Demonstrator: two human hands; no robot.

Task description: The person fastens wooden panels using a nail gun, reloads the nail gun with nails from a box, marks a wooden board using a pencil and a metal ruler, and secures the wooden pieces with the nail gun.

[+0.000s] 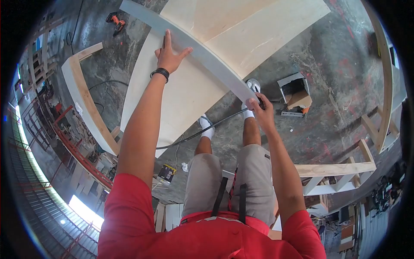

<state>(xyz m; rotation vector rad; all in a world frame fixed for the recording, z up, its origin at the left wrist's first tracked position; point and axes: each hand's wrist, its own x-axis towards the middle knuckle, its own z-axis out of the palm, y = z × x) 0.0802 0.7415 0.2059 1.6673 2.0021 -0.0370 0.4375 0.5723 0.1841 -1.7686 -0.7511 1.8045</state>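
Observation:
A long grey straightedge lies diagonally across a large pale plywood sheet. My left hand rests against its near edge, index finger and thumb spread apart. A small dark shape shows beside the index finger; I cannot make out what it is. At the straightedge's lower right end, my right hand is closed around it. Something dark shows by the right fingers, too small to name. A dark cable runs from the right hand's area past my shins toward the sheet's lower corner.
An orange cordless drill lies on the concrete floor at upper left. Wooden curved frames stand left and right. An open cardboard box sits right of my feet, with an orange-and-grey tool beside it.

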